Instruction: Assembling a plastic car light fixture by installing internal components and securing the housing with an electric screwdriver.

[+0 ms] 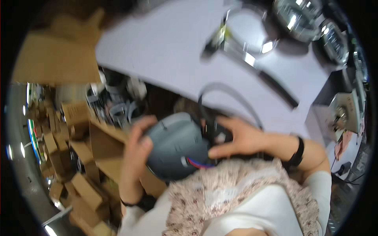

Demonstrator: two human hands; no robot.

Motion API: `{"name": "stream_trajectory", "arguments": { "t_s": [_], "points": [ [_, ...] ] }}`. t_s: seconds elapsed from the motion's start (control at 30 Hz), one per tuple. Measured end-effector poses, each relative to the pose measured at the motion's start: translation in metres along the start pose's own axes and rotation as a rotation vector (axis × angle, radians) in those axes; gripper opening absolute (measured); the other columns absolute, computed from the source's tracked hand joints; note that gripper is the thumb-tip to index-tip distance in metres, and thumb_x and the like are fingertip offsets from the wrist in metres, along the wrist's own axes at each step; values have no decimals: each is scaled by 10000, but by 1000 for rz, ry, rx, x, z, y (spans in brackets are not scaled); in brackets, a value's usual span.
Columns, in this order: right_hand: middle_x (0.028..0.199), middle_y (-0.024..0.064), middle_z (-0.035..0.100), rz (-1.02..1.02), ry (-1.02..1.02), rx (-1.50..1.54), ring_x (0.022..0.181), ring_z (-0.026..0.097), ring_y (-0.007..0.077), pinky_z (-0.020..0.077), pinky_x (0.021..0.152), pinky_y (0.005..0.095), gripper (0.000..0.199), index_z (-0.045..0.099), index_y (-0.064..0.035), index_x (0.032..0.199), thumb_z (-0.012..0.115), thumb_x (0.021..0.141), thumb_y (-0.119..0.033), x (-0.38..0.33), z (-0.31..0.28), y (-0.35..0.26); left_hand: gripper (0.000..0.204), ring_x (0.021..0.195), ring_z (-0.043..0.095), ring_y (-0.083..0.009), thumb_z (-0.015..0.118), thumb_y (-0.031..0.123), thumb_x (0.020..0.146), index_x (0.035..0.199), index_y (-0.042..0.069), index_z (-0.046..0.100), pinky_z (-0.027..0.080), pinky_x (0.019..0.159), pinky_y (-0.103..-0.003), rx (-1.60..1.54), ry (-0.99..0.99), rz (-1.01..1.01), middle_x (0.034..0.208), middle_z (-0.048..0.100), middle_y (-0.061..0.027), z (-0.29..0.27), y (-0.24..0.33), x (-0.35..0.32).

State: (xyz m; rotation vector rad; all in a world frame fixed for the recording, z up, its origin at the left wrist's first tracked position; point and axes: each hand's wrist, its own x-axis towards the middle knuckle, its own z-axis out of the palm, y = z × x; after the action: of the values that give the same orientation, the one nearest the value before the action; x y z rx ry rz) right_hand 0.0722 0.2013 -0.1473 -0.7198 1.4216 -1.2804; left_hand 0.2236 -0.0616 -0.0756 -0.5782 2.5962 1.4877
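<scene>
A grey dome-shaped housing [175, 145] with short red and blue wires is held close to my body, tilted beside the table edge. My left hand [138, 147] grips its left side, the thumb on the curved shell. On the other side, my right hand [242, 137] has thumb and fingers round a black part [215, 131] at the housing's edge. That part is blurred, and its exact kind is unclear. From it a black cable [232, 92] loops up over the tabletop.
On the white table [157, 47] lies a blurred hammer-like tool with a black handle [279, 88]. Round, clear glass-like pieces [299, 19] stand at the far right. Cardboard boxes [86, 190] fill the left side, and grey parts [122, 110] sit below the table edge.
</scene>
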Motion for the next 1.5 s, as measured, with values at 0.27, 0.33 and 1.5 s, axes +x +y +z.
{"name": "stream_trajectory", "arguments": {
  "t_s": [0.27,0.33,1.5],
  "points": [
    [872,18,609,-74,26,17,700,545,96,465,571,263,486,568,-54,1185,815,805,-229,-3,29,11,411,1016,640,-243,578,278,964,1293,32,566,493,898,-338,-79,-45,3,1116,673,-154,13,-12,-9],
    [866,11,609,-47,18,116,747,534,94,457,617,274,419,601,-43,1105,812,809,-250,-7,33,4,394,984,630,-232,588,278,956,1285,62,560,481,872,-329,-6,-54,-24,1073,663,-168,11,-8,-8],
    [1211,181,662,-76,-71,320,627,585,139,489,573,262,634,485,36,1364,753,839,-198,-19,18,-15,474,849,693,-194,679,465,855,1166,107,668,556,811,-375,-975,106,-601,1027,726,-37,-48,-190,3]
  ]
}}
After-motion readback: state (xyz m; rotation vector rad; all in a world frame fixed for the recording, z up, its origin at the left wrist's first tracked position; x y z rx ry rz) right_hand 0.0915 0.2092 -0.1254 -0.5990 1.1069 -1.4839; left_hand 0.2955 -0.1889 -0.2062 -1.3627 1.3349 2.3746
